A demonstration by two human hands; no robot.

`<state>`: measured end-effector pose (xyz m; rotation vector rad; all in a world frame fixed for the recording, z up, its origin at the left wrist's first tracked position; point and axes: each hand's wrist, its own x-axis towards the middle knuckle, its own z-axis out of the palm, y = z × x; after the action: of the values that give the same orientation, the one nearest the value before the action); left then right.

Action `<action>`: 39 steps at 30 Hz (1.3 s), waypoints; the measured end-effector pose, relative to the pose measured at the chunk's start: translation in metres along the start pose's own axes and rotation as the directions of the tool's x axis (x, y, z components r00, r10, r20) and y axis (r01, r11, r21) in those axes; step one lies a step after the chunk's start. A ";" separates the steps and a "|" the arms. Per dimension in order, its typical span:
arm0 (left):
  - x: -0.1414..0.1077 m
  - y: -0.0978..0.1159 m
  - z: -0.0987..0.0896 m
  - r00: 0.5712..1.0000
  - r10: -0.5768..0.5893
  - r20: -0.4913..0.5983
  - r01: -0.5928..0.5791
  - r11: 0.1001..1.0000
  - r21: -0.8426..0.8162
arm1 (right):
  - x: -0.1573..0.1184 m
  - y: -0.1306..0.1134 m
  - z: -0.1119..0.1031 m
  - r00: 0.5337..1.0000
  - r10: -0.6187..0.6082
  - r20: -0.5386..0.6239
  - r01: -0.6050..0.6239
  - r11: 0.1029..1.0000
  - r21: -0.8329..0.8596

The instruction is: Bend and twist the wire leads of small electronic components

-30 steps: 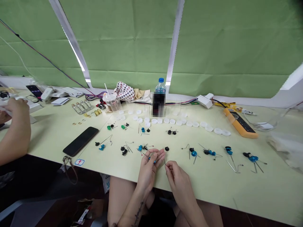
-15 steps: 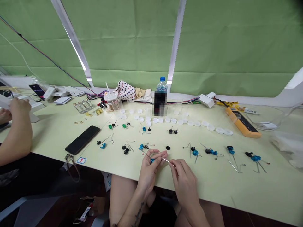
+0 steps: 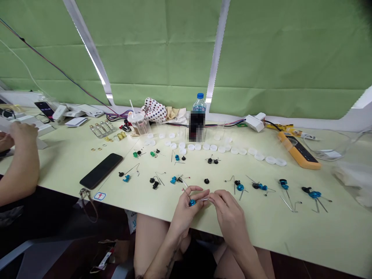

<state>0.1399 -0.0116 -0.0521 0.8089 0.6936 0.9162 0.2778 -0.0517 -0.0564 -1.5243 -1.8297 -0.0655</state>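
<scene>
My left hand (image 3: 183, 211) is closed around a small blue part (image 3: 192, 202), which shows between the thumb and the fingers. My right hand (image 3: 229, 215) pinches the end of a thin metal rod (image 3: 204, 199) that points towards the blue part. Whether the rod is inside that part, I cannot tell. Just beyond my hands, a round black knob (image 3: 206, 181) lies on the table. Left of it is a set with a blue piece (image 3: 173, 179), a black piece and thin rods. A similar set with a blue round piece (image 3: 240, 187) lies to the right.
More sets of small parts lie about the table (image 3: 290, 232). Behind them runs a row of white round caps (image 3: 213, 148). A bottle (image 3: 199, 102), a drink cup (image 3: 139, 123), a phone (image 3: 101, 170) and an orange meter (image 3: 299, 150) stand or lie around. A co-worker's arm (image 3: 24, 155) is at left.
Both hands have moved slightly lower. My left hand has turned so that more of the blue part shows. The rod now lies flatter, and my right fingers have shifted along with it.
</scene>
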 end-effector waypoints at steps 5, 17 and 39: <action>0.000 0.002 0.001 1.000 -0.003 0.009 0.003 1.000 0.018 | -0.004 0.000 0.002 1.000 -0.011 0.007 0.011 1.000 -0.025; 0.002 0.003 0.000 0.999 0.031 -0.012 -0.028 0.986 0.166 | -0.023 0.003 0.009 0.999 -0.044 0.009 0.045 0.988 -0.149; -0.006 0.017 0.002 1.000 -0.017 0.016 0.013 0.975 0.220 | -0.022 -0.026 -0.007 0.958 0.284 0.046 -0.267 0.815 0.515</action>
<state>0.1323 -0.0110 -0.0362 1.0054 0.7933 0.8265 0.2589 -0.0808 -0.0533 -1.3607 -1.4199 0.5034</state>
